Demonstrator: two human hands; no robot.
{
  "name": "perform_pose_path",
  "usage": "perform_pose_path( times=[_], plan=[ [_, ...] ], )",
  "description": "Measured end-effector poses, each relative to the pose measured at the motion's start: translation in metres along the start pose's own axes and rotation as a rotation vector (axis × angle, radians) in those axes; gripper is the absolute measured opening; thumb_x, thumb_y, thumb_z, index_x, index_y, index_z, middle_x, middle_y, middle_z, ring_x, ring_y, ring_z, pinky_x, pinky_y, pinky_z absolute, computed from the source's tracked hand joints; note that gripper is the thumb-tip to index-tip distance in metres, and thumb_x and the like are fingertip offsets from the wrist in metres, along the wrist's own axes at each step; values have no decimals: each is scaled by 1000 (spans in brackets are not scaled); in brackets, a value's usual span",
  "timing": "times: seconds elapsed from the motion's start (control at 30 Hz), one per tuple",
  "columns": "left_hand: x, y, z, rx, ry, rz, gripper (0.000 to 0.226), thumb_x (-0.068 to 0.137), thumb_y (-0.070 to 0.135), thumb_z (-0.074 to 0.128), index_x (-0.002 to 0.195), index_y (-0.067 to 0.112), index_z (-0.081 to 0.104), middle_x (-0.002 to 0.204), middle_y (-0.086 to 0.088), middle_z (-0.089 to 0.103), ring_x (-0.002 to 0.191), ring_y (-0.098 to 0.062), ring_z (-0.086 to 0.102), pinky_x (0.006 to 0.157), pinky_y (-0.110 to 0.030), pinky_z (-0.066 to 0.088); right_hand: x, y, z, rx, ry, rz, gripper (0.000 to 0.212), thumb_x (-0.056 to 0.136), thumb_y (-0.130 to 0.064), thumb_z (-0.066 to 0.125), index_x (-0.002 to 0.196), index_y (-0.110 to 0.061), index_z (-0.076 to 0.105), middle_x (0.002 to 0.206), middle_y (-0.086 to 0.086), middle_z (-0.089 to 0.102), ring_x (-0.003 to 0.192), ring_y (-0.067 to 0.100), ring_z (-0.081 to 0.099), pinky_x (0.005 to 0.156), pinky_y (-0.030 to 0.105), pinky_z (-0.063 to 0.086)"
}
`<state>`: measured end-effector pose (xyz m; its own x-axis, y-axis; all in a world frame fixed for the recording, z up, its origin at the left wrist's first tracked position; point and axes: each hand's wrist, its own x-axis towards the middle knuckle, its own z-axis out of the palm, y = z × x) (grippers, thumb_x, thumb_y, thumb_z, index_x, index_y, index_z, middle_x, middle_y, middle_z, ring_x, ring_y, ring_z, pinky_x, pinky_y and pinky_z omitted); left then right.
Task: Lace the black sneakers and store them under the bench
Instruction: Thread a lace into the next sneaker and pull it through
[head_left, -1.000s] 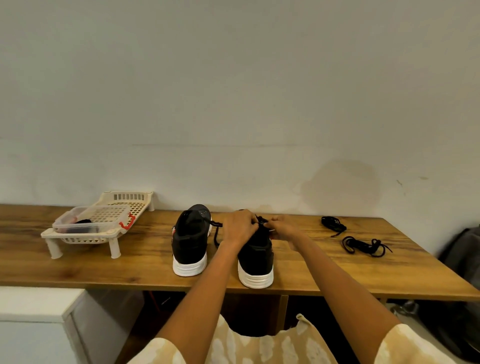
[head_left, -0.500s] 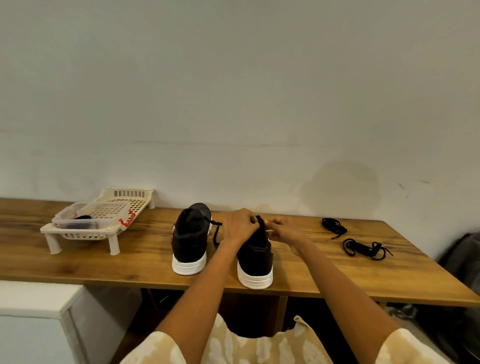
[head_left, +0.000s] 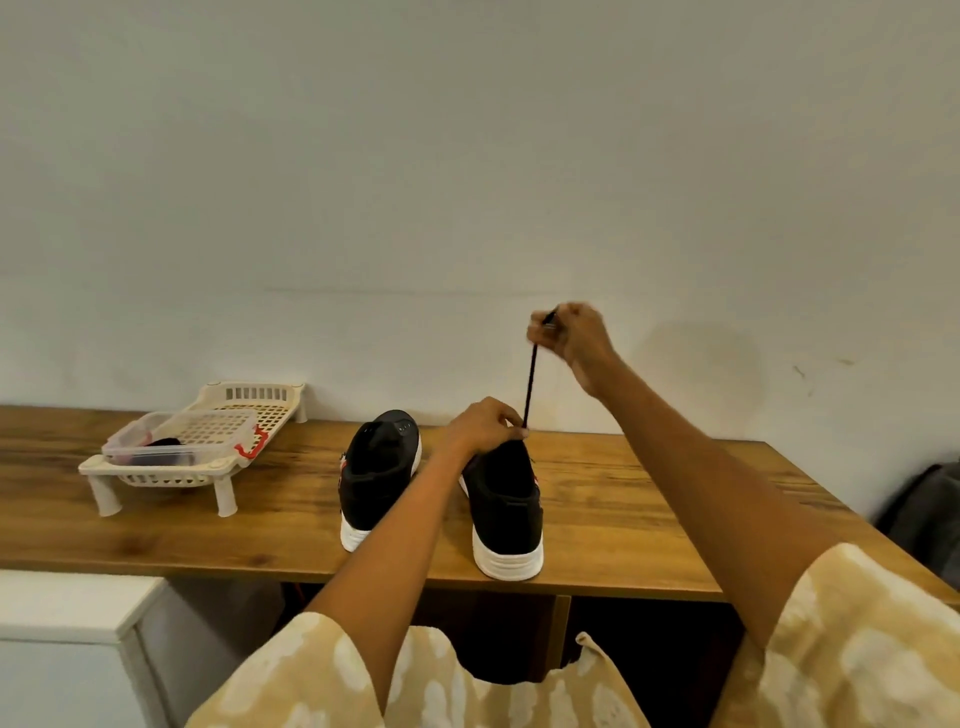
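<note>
Her right hand (head_left: 569, 332) is raised above the bench (head_left: 649, 499), fingers pinching a black lace (head_left: 531, 384) drawn taut from the right sneaker (head_left: 506, 499). Left hand (head_left: 483, 426) grips that sneaker's top. Its mate (head_left: 376, 478) stands just beside it, near a cream rack (head_left: 208, 441).

Both sneakers, the left sneaker (head_left: 376, 470) and the right sneaker (head_left: 506, 499), are black with white soles and small red marks at the side. The lace (head_left: 531, 383) is black. The bench (head_left: 156, 525) is brown wood grain. The rack (head_left: 208, 441) is cream with a red clip. The sleeves (head_left: 857, 634) are tan with pale blotches. The wall (head_left: 467, 156) is off-white.
</note>
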<state>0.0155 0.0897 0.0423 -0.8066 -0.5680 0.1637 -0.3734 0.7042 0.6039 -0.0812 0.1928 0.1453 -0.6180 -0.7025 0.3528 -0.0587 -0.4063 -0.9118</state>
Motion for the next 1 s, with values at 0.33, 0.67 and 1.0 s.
perform_pose_path(
  times=[0.33,0.67,1.0],
  plan=[
    [10,76,-67,-386,349,148,9,86,23,67,81,16,71,77,3,69,90,-16,65,91,-41,50,-23,46,-31,-876,-285,80,32,97,-14,52,126,-3,56,86,7,63,62,12,58,61,17,52],
    [-19,27,-39,-355,460,-10,20,93,29,58,99,11,63,95,-7,68,88,-19,62,79,-32,46,-21,30,-18,-382,33,-70,18,94,-12,56,103,-2,68,73,5,64,54,10,59,64,21,57],
    [-46,-50,13,-205,126,-226,16,91,22,62,99,10,67,109,-11,66,102,-22,60,88,-30,44,-38,104,-57,-451,207,409,14,95,-6,53,97,4,63,66,8,55,50,16,47,46,25,46]
  ],
)
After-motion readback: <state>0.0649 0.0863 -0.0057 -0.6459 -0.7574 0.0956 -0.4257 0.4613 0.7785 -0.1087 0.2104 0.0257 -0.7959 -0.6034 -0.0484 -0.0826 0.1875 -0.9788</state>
